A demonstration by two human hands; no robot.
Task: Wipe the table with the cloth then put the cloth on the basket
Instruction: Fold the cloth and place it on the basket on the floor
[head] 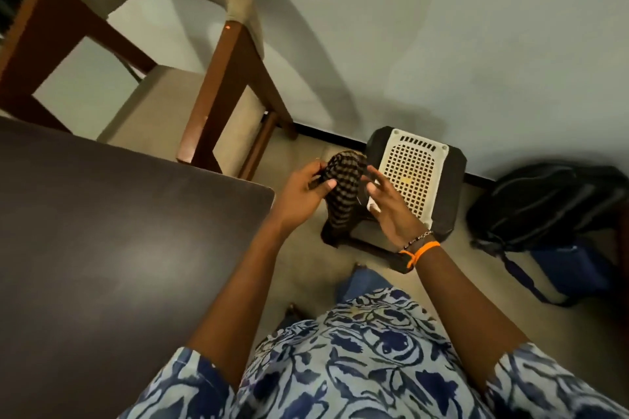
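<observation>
A dark striped cloth (342, 196) hangs bunched above the floor, just off the table's right corner. My left hand (306, 196) grips its upper left part, thumb on the fabric. My right hand (391, 211) is beside the cloth's right edge with fingers spread; I cannot tell if it touches the cloth. The dark brown table (112, 248) fills the lower left. A black basket (449, 190) with a white perforated top panel stands on the floor against the wall, right behind my right hand.
A wooden chair (218, 78) with beige cushions stands behind the table. A black and blue backpack (551, 218) lies on the floor to the right of the basket. A pale wall runs along the back.
</observation>
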